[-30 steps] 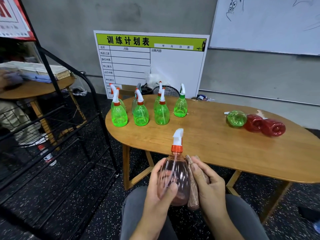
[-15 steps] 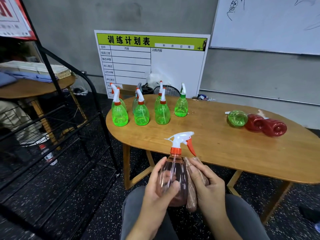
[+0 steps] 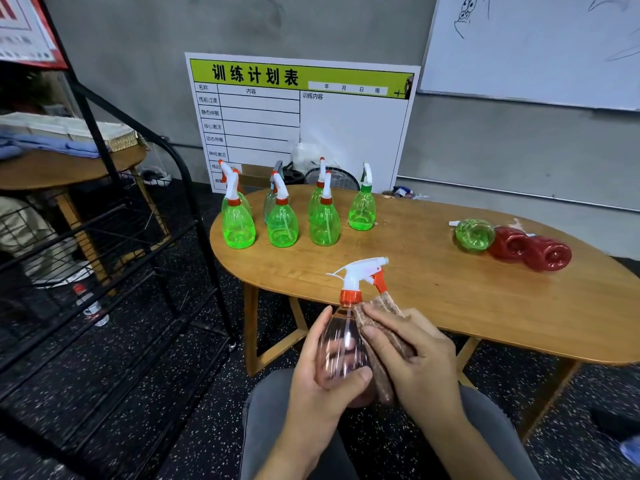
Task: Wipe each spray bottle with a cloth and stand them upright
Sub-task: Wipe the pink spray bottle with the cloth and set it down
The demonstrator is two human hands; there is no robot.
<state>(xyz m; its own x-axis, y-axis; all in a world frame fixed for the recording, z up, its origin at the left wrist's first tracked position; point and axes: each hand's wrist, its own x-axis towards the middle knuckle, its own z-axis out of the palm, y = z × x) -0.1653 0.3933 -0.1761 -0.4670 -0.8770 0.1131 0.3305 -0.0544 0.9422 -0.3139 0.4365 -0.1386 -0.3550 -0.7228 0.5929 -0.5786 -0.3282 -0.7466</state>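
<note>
Across the upper right, from about 12 to 3 o'clock, the oval wooden table (image 3: 433,289) took up most of the view, its near edge just beyond the person's knees. Behind it, at 12 o'clock, a green-headed chart board (image 3: 301,123) leaned on the grey wall, with a whiteboard (image 3: 533,46) at 1 o'clock. A black metal rack (image 3: 104,271) filled the 9 o'clock side.

At 11 o'clock on the table stood the group of upright green spray bottles (image 3: 282,220), close together, nozzles up. At 2 o'clock three bottles lay on their sides, touching in a row: one green lying bottle (image 3: 474,234) and two red lying bottles (image 3: 530,249).

At 6 o'clock, off the table and above the lap, the pink spray bottle (image 3: 343,348) was held upright, white trigger head pointing toward 2 o'clock. Left hand (image 3: 318,382) gripped the body from the left: fingers curled behind it, thumb wrapped across the lower front. Right hand (image 3: 419,362) pressed a folded brown cloth (image 3: 381,341) against the bottle's right flank; its fingers lay together and bent over the cloth, clamping it to the plastic. Cloth ran from just under the orange collar down to near the bottle's base.
</note>
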